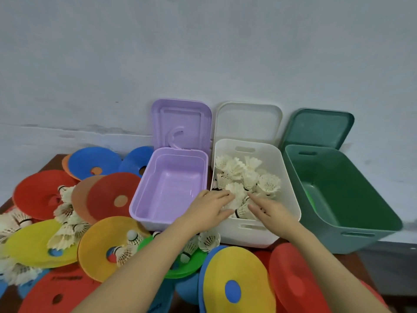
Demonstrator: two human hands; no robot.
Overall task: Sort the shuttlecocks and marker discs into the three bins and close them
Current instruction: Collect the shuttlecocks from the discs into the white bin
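Three bins in a row at mid-frame, lids up and leaning back vs. the wall (203, 53). Purple bin (144, 195) at centre, nothing seen inside. White bin (291, 177) just right of it, holds a heap of white shuttlecocks (248, 175). Green bin (365, 227) at far right, w/ a bright green thing low on its left inner side, too hidden to name.

Both hands reach over the white bin's near-left corner. Left hand (209, 207) lies w/ fingers mostly straight, tips touching a shuttlecock in the heap, thumb along the bin rim. Right hand (268, 207) has fingers loosely spread on the shuttlecocks, tips on the feathers. Cannot tell if either one actually pinches a shuttlecock; looks more like touching than clenching.

Lower left of frame: desk (48, 162) covered w/ marker discs (112, 195) in red, orange, yellow, blue and green, overlapping each other, w/ more loose shuttlecocks lying among and on them. A yellow disc w/ blue centre (234, 283) and a red disc (293, 281) sit at bottom right, in front of the white bin.
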